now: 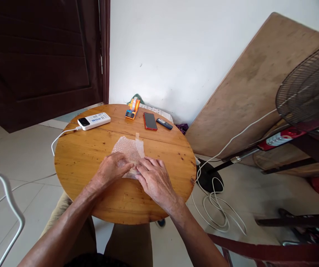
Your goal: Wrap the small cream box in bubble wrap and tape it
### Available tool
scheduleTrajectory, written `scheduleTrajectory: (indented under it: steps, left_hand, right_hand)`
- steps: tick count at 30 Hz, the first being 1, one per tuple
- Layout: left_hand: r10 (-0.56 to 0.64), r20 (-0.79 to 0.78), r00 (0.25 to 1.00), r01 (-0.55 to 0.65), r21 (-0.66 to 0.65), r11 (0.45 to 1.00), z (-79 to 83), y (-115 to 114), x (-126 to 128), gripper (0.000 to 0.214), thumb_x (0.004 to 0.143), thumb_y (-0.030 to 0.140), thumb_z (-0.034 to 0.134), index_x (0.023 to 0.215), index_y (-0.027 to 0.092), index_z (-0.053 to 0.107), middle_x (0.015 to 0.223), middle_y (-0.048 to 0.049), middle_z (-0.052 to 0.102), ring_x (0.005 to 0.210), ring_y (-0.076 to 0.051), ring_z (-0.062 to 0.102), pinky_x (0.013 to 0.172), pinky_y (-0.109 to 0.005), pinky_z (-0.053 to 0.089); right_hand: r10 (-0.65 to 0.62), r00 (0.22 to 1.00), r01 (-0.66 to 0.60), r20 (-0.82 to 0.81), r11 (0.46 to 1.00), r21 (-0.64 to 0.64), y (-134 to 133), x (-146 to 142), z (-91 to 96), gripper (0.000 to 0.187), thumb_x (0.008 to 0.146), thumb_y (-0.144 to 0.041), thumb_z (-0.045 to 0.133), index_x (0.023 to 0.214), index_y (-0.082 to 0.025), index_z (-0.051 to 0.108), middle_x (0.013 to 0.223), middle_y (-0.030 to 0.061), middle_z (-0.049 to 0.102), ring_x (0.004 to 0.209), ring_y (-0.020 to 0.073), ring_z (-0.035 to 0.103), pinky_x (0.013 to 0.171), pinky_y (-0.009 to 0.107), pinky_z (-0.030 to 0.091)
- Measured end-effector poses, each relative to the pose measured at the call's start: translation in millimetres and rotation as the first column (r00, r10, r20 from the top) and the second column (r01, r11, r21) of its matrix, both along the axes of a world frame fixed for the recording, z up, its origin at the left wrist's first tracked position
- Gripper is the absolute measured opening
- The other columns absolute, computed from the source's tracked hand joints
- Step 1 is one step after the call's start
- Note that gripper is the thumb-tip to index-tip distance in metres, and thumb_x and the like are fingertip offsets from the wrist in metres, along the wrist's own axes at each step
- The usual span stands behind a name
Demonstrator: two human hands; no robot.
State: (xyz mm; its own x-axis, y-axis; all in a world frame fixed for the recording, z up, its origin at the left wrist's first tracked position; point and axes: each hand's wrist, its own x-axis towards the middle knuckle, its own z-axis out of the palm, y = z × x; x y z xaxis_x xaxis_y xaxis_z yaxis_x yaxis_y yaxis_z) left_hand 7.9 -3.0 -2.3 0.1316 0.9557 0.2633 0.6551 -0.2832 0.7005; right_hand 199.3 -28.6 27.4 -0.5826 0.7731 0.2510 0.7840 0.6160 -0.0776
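A sheet of clear bubble wrap [130, 147] lies on the round wooden table [87, 159], with a short strip of tape sticking up at its far edge. Both hands rest on its near edge. My left hand [111, 170] presses down on the near left part, fingers curled and pointing right. My right hand [153, 178] meets it from the right, fingers bent and pinching the wrap's edge. What lies under the wrap is hidden by the hands.
At the table's far side are a white power bank [94, 121] with a cable, an orange tape dispenser [133, 108], a red phone [150, 121] and a small dark device [164, 124]. A standing fan [309, 92], a leaning wooden board [248, 85] and white cables [217, 207] are to the right.
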Motion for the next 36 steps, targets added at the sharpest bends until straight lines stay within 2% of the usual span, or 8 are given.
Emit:
scheduleTrajectory:
  steps: [8, 16, 23, 25, 28, 30, 33, 36]
  left_hand:
    - [0.204, -0.126, 0.971, -0.212, -0.059, 0.975, -9.6, -16.0, -27.7, 0.017, 0.079, 0.035, 0.057, 0.081, 0.020, 0.066, 0.088, -0.0054, 0.069, 0.085, -0.021, 0.063, 0.076, -0.032, 0.047]
    - [0.198, -0.215, 0.956, -0.256, -0.292, 0.921, 9.0, -18.3, -28.5, 0.033, 0.082, 0.044, 0.051, 0.059, 0.021, 0.045, 0.063, 0.0011, 0.054, 0.058, -0.014, 0.047, 0.058, -0.028, 0.031]
    - [0.218, -0.037, 0.975, -0.218, -0.332, 0.918, -4.8, -11.6, -26.4, 0.028, 0.075, 0.042, 0.056, 0.059, 0.020, 0.049, 0.055, 0.0037, 0.049, 0.055, -0.013, 0.046, 0.054, -0.025, 0.031]
    - [0.267, 0.113, 0.957, -0.219, -0.319, 0.922, -7.9, -12.6, -19.7, 0.021, 0.073, 0.039, 0.059, 0.077, 0.018, 0.058, 0.057, 0.0047, 0.051, 0.056, -0.013, 0.049, 0.054, -0.024, 0.035]
    - [0.353, 0.381, 0.855, -0.208, -0.370, 0.905, -9.2, -16.8, -9.4, 0.064, 0.070, 0.038, 0.063, 0.128, 0.015, 0.048, 0.062, 0.0067, 0.056, 0.054, -0.013, 0.053, 0.052, -0.023, 0.042]
    - [0.392, 0.521, 0.758, -0.145, -0.451, 0.881, -8.0, -19.1, -4.4, 0.081, 0.066, 0.039, 0.067, 0.138, 0.012, 0.039, 0.064, 0.0058, 0.059, 0.051, -0.013, 0.053, 0.048, -0.023, 0.043]
    - [0.360, 0.663, 0.657, 0.031, -0.500, 0.865, -4.5, -19.1, 1.5, 0.062, 0.061, 0.042, 0.069, 0.113, 0.010, 0.059, 0.070, -0.0001, 0.065, 0.052, -0.012, 0.052, 0.043, -0.022, 0.040]
    - [0.288, 0.682, 0.672, 0.091, -0.462, 0.882, -1.3, -16.4, 9.5, 0.036, 0.061, 0.043, 0.067, 0.081, 0.012, 0.066, 0.062, 0.0016, 0.060, 0.048, -0.009, 0.046, 0.042, -0.020, 0.035]
  right_hand:
    - [0.016, 1.000, -0.016, 0.006, 1.000, 0.000, 1.0, -2.1, 1.9, 0.015, 0.091, -0.019, 0.062, 0.104, -0.019, 0.068, 0.111, 0.0073, 0.071, 0.110, 0.0258, 0.056, 0.088, 0.041, 0.040]
    - [0.028, 0.989, -0.035, 0.145, 0.998, 0.045, 0.9, -4.4, 4.9, 0.018, 0.092, -0.013, 0.057, 0.106, -0.020, 0.064, 0.099, 0.0066, 0.068, 0.097, 0.0232, 0.055, 0.082, 0.037, 0.035]
    - [0.051, 0.976, -0.069, 0.212, 0.994, 0.082, -5.0, -7.5, 7.9, 0.041, 0.088, -0.004, 0.051, 0.123, -0.024, 0.058, 0.098, 0.0080, 0.062, 0.090, 0.0236, 0.050, 0.080, 0.037, 0.031]
    - [0.048, 0.974, -0.069, 0.219, 0.994, 0.090, -6.2, -8.6, 7.9, 0.040, 0.087, -0.003, 0.049, 0.120, -0.023, 0.059, 0.100, 0.0089, 0.061, 0.091, 0.0242, 0.050, 0.082, 0.038, 0.031]
    - [0.038, 0.976, -0.058, 0.213, 0.994, 0.088, -6.6, -9.8, 7.3, 0.037, 0.089, -0.004, 0.048, 0.118, -0.022, 0.060, 0.099, 0.0094, 0.061, 0.093, 0.0248, 0.050, 0.086, 0.040, 0.031]
    - [0.033, 0.979, -0.051, 0.200, 0.995, 0.083, -6.3, -10.0, 6.4, 0.033, 0.090, -0.005, 0.047, 0.115, -0.023, 0.061, 0.099, 0.0095, 0.061, 0.093, 0.0249, 0.050, 0.087, 0.040, 0.031]
    - [0.032, 0.982, -0.050, 0.186, 0.995, 0.090, -5.1, -9.7, 5.0, 0.031, 0.090, -0.005, 0.046, 0.111, -0.023, 0.061, 0.101, 0.0092, 0.062, 0.095, 0.0251, 0.051, 0.092, 0.041, 0.031]
    - [0.032, 0.983, -0.049, 0.179, 0.995, 0.089, -3.5, -9.7, 5.2, 0.029, 0.089, -0.005, 0.048, 0.110, -0.021, 0.059, 0.097, 0.0085, 0.064, 0.094, 0.0253, 0.054, 0.097, 0.043, 0.030]
